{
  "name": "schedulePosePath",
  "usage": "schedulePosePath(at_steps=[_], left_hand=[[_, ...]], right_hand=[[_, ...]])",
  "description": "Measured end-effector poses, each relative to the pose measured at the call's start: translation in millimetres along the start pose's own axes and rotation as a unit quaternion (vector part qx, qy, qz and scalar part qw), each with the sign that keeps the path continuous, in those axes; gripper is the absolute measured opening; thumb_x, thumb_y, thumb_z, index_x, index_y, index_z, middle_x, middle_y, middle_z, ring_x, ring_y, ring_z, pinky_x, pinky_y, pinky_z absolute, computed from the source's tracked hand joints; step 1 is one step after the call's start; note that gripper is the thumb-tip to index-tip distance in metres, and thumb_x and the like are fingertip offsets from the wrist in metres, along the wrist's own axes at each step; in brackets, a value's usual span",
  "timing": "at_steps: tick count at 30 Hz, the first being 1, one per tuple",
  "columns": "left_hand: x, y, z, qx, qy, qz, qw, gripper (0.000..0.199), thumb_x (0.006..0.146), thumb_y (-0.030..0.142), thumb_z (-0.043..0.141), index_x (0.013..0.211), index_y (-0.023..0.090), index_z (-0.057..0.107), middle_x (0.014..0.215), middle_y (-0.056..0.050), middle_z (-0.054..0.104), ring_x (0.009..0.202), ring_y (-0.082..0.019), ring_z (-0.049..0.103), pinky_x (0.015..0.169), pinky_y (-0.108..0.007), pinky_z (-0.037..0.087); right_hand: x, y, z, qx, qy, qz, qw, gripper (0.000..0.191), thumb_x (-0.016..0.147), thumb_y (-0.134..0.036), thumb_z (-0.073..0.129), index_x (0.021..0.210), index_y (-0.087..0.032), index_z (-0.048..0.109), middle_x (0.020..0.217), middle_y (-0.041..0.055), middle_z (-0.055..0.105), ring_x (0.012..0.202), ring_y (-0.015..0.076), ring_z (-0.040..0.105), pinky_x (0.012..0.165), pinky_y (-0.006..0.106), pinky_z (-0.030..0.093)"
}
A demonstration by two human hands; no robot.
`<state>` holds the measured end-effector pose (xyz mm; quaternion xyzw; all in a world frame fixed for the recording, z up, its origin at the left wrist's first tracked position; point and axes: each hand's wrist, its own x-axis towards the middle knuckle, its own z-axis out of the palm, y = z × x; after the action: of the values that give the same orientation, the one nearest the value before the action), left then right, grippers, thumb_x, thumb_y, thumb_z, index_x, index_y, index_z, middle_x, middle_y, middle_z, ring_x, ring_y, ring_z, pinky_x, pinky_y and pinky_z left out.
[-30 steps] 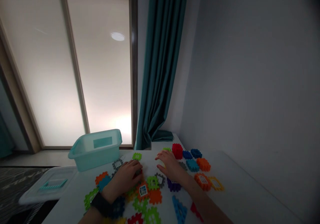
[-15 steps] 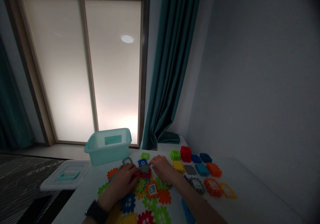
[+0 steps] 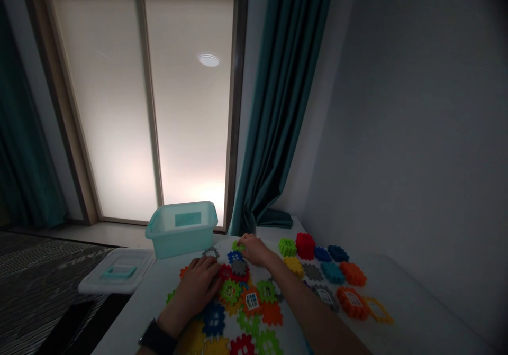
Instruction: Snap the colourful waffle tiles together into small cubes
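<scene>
Gear-edged plastic tiles in many colours lie on the white table, several of them between my forearms. My right hand (image 3: 254, 249) reaches to the far side of this group, its fingers closed on a light green tile (image 3: 239, 246). My left hand (image 3: 202, 278) rests over the left part, palm down with fingers spread, its fingertips beside a red tile (image 3: 225, 271). A grey tile (image 3: 239, 267) lies over red ones between the hands. Nearer me are an orange window tile (image 3: 252, 301) and a blue tile (image 3: 214, 319).
A teal bin (image 3: 182, 241) stands at the table's back left, with a clear lid (image 3: 117, 271) left of it. Sorted stacks, among them red (image 3: 305, 246), yellow (image 3: 293, 265) and orange (image 3: 352, 274), lie right of my right forearm. A teal curtain (image 3: 278, 133) hangs behind.
My right hand has moved away from me, from near the grey tile to the light green tile at the far side. The view has shifted slightly; my left hand stays over the left tiles.
</scene>
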<state>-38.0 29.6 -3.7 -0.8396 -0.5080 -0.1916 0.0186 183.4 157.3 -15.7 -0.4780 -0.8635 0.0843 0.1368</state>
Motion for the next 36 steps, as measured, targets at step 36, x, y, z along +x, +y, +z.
schedulePosePath(at_steps=[36], left_hand=[[-1.0, 17.3, 11.7, -0.084, 0.087, 0.041, 0.992, 0.060, 0.081, 0.036, 0.074, 0.136, 0.026, 0.051, 0.128, -0.011, 0.061, 0.115, -0.032, 0.058, 0.100, -0.046, 0.046]], right_hand=[[-115.6, -61.8, -38.4, 0.091, 0.132, -0.122, 0.980, 0.051, 0.069, -0.004, 0.062, 0.114, -0.025, 0.050, 0.118, 0.0065, 0.056, 0.115, 0.0275, 0.053, 0.099, 0.044, 0.046]])
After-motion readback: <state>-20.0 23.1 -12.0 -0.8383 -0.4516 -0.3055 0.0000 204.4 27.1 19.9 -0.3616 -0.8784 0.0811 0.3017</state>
